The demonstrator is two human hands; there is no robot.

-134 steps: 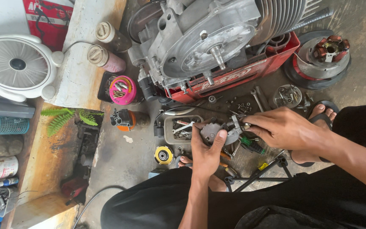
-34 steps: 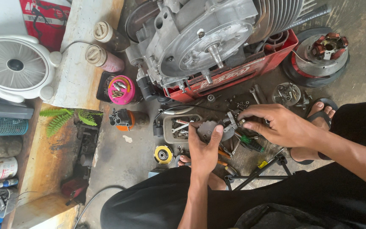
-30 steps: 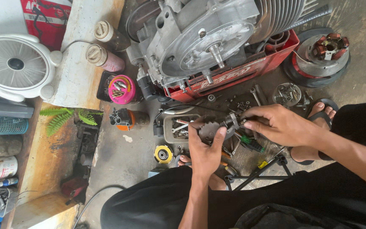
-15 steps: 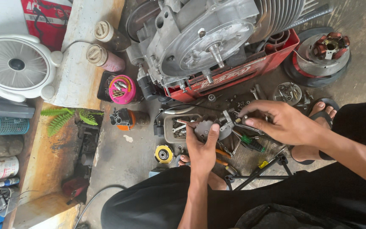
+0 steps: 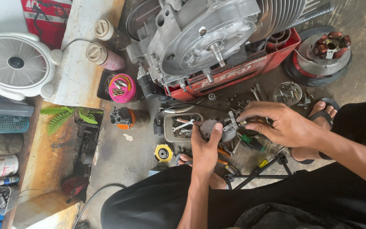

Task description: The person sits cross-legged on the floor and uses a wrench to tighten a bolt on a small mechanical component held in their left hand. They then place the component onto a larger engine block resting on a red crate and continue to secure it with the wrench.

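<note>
Two hands: both mine, meeting at centre frame over the concrete floor (image 5: 132, 157).
Left hand (image 5: 205, 148): comes up from the bottom edge, palm cupped under a small grey metal part (image 5: 217, 128), thumb pressed on its rim.
Right hand (image 5: 276, 125): reaches in from the right, fingertips (image 5: 243, 122) pinched on the right end of that same part.
Metal part: held between both hands just off the floor, at centre frame, below the engine.
Engine (image 5: 208, 38): large grey casing with cooling fins, top centre, resting on a red crate (image 5: 250, 72).
Tray (image 5: 178, 127): shallow grey dish with small wrenches, just left of my left hand.
Pink lid (image 5: 122, 88): round, holding small screws, left of the engine.
Stator (image 5: 325, 51): round with copper coils, upper right corner.
Yellow-black wheel (image 5: 163, 153): small and round, on the floor lower left of my left hand.
White fan (image 5: 15, 63): lying flat at the upper left.
Two bottles (image 5: 104, 55): capped, beside the fan, upper left.
Green-handled screwdriver (image 5: 250, 143): on the floor under my right hand.
Sandalled foot (image 5: 323, 112): mine, right of the right hand.
</note>
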